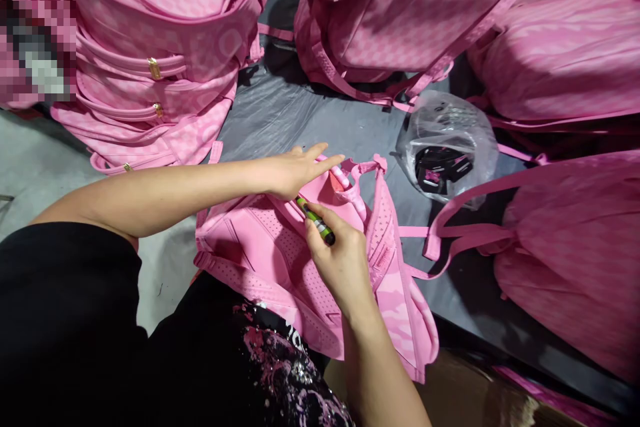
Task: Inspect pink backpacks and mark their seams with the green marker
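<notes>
A pink backpack [280,240] lies before me with its dotted padded back panel and straps facing up. My left hand [295,170] reaches across its upper part, fingers spread and resting at the edge of the fabric; its thumb side is partly hidden. In my right hand [340,250] is a slim green tool with a black end [318,221], gripped by thumb and fingers. Its tip points toward the fabric just beneath my left hand, and I cannot make out its exact kind. Bunched strap loops [353,180] sit right of my left fingers.
A clear plastic bag [450,147] of black pieces stands to the right on the grey-covered table [280,113]. Stacked pink backpacks [155,60] rise at the far left, with more pink bags [400,20] at the back and right. Loose straps [450,233] trail across the table.
</notes>
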`<state>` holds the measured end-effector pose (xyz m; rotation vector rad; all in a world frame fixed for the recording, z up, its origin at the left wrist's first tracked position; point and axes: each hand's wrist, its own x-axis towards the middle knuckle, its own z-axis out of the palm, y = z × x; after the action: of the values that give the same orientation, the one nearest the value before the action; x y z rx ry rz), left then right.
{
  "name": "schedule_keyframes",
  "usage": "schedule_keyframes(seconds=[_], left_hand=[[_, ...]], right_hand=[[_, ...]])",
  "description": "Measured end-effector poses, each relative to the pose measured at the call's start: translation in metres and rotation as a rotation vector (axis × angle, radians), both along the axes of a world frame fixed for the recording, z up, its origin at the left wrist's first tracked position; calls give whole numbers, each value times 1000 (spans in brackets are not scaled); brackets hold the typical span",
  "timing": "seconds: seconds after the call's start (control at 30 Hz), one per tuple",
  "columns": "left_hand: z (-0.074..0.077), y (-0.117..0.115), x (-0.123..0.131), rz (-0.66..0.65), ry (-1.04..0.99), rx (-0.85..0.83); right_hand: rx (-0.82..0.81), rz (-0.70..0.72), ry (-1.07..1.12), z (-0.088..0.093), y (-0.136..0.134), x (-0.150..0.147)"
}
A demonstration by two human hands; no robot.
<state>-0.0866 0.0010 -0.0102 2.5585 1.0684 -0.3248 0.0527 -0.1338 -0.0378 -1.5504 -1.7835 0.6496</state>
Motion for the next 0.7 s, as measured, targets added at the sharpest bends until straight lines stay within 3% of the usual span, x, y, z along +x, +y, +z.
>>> schedule_keyframes(seconds=[0.33, 0.7], left_hand=[[0, 1, -1, -11, -34, -7], [-2, 2, -1, -27, -9, 16]], right_hand=[[-6, -79, -10, -1, 0, 0], [31, -3, -50, 3, 5, 1]])
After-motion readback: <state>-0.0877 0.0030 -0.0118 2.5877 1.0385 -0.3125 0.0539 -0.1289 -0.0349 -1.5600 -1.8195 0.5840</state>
